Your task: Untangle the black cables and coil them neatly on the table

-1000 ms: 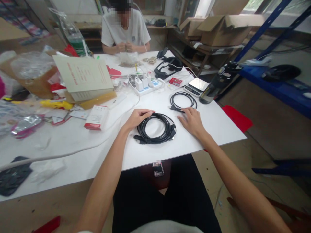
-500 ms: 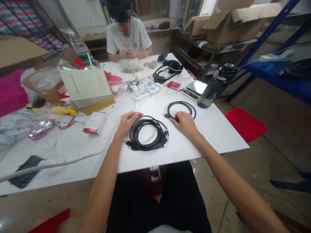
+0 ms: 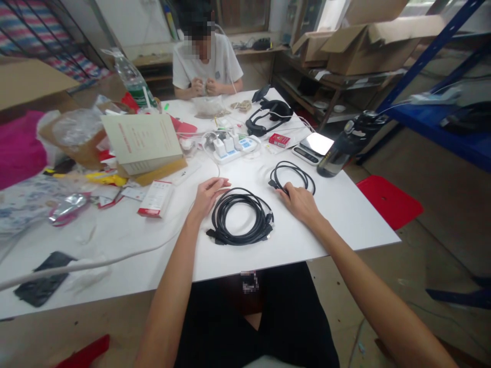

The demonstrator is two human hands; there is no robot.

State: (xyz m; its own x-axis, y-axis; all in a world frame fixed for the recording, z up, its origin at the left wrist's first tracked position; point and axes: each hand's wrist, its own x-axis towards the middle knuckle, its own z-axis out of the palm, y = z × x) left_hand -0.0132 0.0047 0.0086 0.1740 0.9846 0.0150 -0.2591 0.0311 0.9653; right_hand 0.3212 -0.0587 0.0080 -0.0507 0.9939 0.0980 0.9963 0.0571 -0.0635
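Observation:
A large coil of black cable (image 3: 221,217), with dark plugs at its lower left and lower right, lies flat on the white table in front of me. At its upper left edge is my left hand (image 3: 209,197), open, fingers reaching forward and nothing held. Farther right lies a smaller coil of black cable (image 3: 312,179). My right hand (image 3: 301,203) is closed at that coil's near side, thumb and fingers together on the cable. Part of this coil is hidden behind the fingers.
Beyond the coils are a white power strip (image 3: 233,152), a small scale (image 3: 312,148), a dark bottle (image 3: 347,143) and a black headset (image 3: 270,116). A red-and-white box (image 3: 155,199) and clutter lie left. Another person (image 3: 207,66) sits opposite, hands raised over a plastic bag (image 3: 209,106).
My view has shifted slightly, so the table appears lower and farther right. My right hand's fingers have drawn in on the smaller coil. The other person's hands have moved apart.

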